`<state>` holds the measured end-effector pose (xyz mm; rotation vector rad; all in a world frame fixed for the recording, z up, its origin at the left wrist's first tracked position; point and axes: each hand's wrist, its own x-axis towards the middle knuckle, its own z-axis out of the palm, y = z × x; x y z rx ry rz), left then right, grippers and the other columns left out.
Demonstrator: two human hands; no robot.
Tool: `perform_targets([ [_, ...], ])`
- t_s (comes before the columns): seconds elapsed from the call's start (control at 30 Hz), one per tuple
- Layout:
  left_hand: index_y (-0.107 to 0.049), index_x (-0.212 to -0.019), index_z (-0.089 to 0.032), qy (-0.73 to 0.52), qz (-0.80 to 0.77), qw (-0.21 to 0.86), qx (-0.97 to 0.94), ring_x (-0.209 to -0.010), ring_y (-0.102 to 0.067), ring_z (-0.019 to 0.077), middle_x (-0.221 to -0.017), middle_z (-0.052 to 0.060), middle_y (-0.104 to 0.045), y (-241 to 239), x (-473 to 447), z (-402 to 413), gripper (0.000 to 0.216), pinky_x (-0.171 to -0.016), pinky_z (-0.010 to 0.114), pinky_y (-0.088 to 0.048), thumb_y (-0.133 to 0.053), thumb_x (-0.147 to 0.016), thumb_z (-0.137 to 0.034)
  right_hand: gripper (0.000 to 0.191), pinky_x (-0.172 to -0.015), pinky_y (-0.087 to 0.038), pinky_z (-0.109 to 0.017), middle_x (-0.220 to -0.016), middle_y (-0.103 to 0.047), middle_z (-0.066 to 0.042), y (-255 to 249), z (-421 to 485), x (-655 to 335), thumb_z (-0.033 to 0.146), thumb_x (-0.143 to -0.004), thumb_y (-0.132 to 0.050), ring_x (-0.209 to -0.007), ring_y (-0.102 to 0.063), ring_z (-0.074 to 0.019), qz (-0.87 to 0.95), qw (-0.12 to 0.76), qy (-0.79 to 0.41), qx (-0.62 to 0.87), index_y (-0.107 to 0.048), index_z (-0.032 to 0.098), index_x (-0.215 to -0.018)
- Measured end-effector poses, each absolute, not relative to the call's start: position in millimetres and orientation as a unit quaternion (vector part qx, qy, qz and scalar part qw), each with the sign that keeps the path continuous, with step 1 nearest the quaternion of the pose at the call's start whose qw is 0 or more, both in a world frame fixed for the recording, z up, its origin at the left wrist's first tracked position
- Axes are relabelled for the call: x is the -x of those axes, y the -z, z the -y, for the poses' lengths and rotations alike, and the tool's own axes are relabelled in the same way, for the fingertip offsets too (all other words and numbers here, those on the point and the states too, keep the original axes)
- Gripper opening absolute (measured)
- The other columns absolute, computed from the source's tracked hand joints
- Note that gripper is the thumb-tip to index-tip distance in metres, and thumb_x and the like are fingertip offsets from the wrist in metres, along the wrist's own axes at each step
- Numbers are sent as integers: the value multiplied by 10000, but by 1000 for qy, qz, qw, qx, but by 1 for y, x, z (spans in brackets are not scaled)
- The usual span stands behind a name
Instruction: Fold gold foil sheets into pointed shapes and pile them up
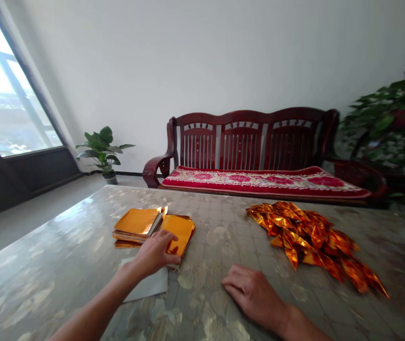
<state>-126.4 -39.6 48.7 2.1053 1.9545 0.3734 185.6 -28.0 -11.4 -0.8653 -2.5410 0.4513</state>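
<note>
Grey-patterned table (202,308) is being used as support, a heap of folded orange foil pieces (312,234) being set at right, apparently to be kept apart from the left stack (136,221) and adjoining right stack (181,227) of flat foil sheets. The right stack is being touched by the left hand (157,251), half-open, thumb near the front edge; whether a sheet is being gripped cannot be told. The right hand (252,292) is being rested on the table, loosely closed, nothing visibly being held.

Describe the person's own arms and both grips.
The left grip and right grip are bare hands, without visible gloves or rings. The left forearm and right forearm show no sleeves, watches or bracelets in view.
</note>
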Motion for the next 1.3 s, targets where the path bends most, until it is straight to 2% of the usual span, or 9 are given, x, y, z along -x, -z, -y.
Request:
perform_targets([
  [0.4, -704, -931, -225, -159, -689, 138, -693, -861, -638, 215, -949, 34, -680, -35, 128, 39, 219, -711, 276, -398, -622, -814, -391, 227, -692, -435, -223, -831, -679, 18, 18, 22, -172, 202, -896, -546, -794, -665, -139, 865, 230, -208, 394, -753, 291, -876],
  [0.53, -655, -1081, -212, -204, -670, 163, -695, -856, -638, 207, -990, 32, -674, -33, 144, 46, 344, -755, 278, -443, -674, -755, -320, 220, -711, -444, -226, -845, -672, 10, 17, 23, -175, 210, -904, -546, -815, -661, -147, 869, 230, -209, 385, -751, 289, -899],
  [0.6, -641, -1022, -220, -217, -693, 102, -680, -966, -624, 240, -1055, 44, -665, -36, 154, 61, 306, -830, 310, -446, -685, -745, -344, 222, -723, -446, -226, -858, -670, 8, 17, 23, -175, 203, -906, -544, -825, -658, -145, 872, 232, -210, 377, -748, 289, -921],
  [0.67, -627, -941, -244, -184, -707, 74, -678, -1036, -603, 263, -1080, 39, -660, -39, 163, 81, 236, -870, 340, -435, -674, -758, -385, 225, -723, -446, -225, -865, -668, 9, 17, 22, -175, 196, -906, -542, -824, -655, -143, 874, 231, -209, 373, -746, 289, -927],
  [0.73, -619, -912, -255, -119, -724, 97, -672, -972, -619, 256, -1028, 22, -661, -41, 168, 102, 234, -799, 325, -442, -685, -728, -385, 223, -715, -444, -226, -862, -666, 9, 18, 22, -174, 200, -909, -540, -815, -653, -143, 877, 227, -206, 370, -745, 288, -919],
  [0.83, -633, -999, -265, -17, -733, 94, -674, -994, -623, 281, -1054, 31, -655, -38, 167, 122, 312, -766, 330, -444, -680, -696, -319, 222, -710, -442, -226, -855, -664, 12, 18, 22, -174, 204, -912, -538, -806, -651, -141, 879, 226, -206, 367, -743, 290, -916],
  [1.03, -606, -1128, -232, 104, -721, 67, -682, -1037, -647, 275, -1126, 84, -650, -31, 151, 118, 372, -794, 341, -480, -532, -784, -111, 217, -710, -447, -218, -856, -668, 16, 18, 22, -175, 206, -905, -544, -808, -654, -135, 877, 235, -205, 365, -743, 291, -915],
  [1.17, -612, -1133, -208, 111, -710, -1, -696, -970, -661, 260, -1079, 97, -657, -27, 145, 113, 438, -764, 341, -488, -370, -831, -3, 216, -712, -450, -214, -854, -671, 17, 18, 22, -175, 203, -903, -546, -807, -654, -132, 877, 239, -203, 364, -744, 288, -915],
  [1.3, -639, -1055, -205, 82, -713, -38, -695, -923, -664, 263, -995, 91, -674, -24, 146, 120, 414, -780, 352, -467, -335, -855, -7, 223, -716, -451, -216, -852, -665, 15, 18, 23, -175, 190, -902, -544, -804, -650, -131, 876, 241, -204, 364, -744, 287, -918],
])
